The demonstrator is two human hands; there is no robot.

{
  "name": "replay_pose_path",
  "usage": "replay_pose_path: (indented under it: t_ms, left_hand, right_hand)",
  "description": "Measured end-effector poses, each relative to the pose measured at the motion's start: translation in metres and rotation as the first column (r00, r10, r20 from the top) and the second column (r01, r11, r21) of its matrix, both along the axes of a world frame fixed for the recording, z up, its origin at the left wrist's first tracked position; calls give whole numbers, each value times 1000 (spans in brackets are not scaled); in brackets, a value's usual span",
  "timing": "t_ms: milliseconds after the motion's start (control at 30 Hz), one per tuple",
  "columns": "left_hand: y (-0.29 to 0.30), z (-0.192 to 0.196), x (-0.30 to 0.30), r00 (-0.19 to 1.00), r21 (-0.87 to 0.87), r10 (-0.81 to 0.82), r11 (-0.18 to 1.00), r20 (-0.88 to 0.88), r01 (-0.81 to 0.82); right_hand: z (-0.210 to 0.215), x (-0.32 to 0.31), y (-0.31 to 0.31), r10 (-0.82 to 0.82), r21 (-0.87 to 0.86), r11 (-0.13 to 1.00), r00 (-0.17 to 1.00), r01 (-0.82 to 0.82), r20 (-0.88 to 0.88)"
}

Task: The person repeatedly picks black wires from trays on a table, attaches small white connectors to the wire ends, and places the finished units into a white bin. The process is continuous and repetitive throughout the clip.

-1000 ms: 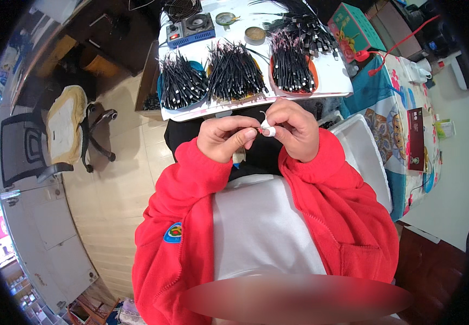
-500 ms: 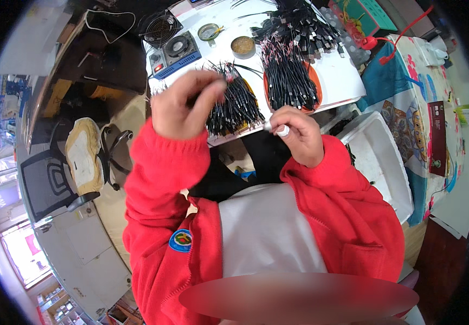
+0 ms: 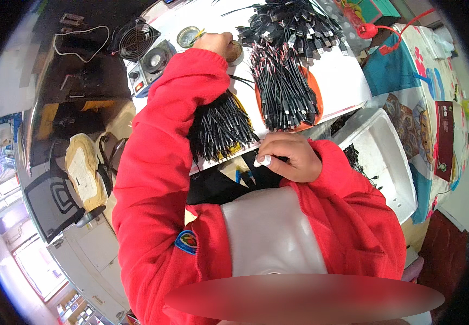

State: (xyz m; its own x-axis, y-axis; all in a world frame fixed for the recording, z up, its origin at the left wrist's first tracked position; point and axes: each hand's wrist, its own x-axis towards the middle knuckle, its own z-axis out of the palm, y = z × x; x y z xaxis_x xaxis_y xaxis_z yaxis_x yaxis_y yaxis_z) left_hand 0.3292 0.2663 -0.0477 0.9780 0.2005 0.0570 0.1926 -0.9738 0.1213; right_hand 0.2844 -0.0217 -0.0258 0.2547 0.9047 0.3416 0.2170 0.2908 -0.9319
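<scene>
My left hand (image 3: 215, 43) reaches far across the white table (image 3: 337, 81), with its fingers mostly hidden. It is beside a round tin (image 3: 185, 38) with a yellow-handled tool (image 3: 198, 35) at its rim. A second tin (image 3: 236, 54), brownish inside, is partly covered by the hand. Near the table's front edge, my right hand (image 3: 294, 157) is closed, with white wraps on its fingertips; what it pinches is too small to make out. Ahead of it lie black cables with bared ends (image 3: 283, 89) on an orange tray (image 3: 318, 97). Below my left sleeve is another black cable bundle (image 3: 223, 127).
More black cables with metal plugs (image 3: 299, 27) are heaped at the back. A small fan device (image 3: 156, 59) and a black fan (image 3: 137, 40) stand at the far left. At right is a white foam box (image 3: 380, 157) with some cables inside.
My left hand has moved forward from above the left cable bundle to the tins. My right hand has dropped slightly toward me and stays closed. The view has shifted a little.
</scene>
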Motion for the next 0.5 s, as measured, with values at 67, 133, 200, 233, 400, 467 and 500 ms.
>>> replay_pose_path:
  t_ms: [67, 133, 200, 233, 400, 467, 500]
  left_hand:
    - [-1, -5, 2, 1000, 12, 6, 1000, -17, -5]
    - [-2, -8, 1, 1000, 11, 10, 1000, -27, -10]
    - [-3, -8, 1, 999, -10, 6, 1000, -36, -6]
    - [-3, -9, 1, 999, -19, 5, 1000, -44, -6]
    - [-4, -9, 1, 1000, -10, -23, 1000, -14, 23]
    - [-6, -9, 1, 1000, -13, -21, 1000, -6, 21]
    - [-7, -10, 2, 1000, -21, -15, 1000, -4, 14]
  right_hand:
    - [-3, 1, 0, -1, -8, 1000, 1000, 0, -13]
    - [-5, 1, 1, -21, -4, 1000, 1000, 21, -8]
    - [-7, 1, 2, -31, -4, 1000, 999, 31, -13]
    - [-8, 1, 2, -33, -4, 999, 999, 33, -18]
    - [-9, 1, 3, -62, 22, 998, 998, 62, -14]
    - [-8, 1, 2, -67, 16, 998, 998, 67, -19]
    - [-8, 1, 2, -71, 18, 997, 997, 71, -17]
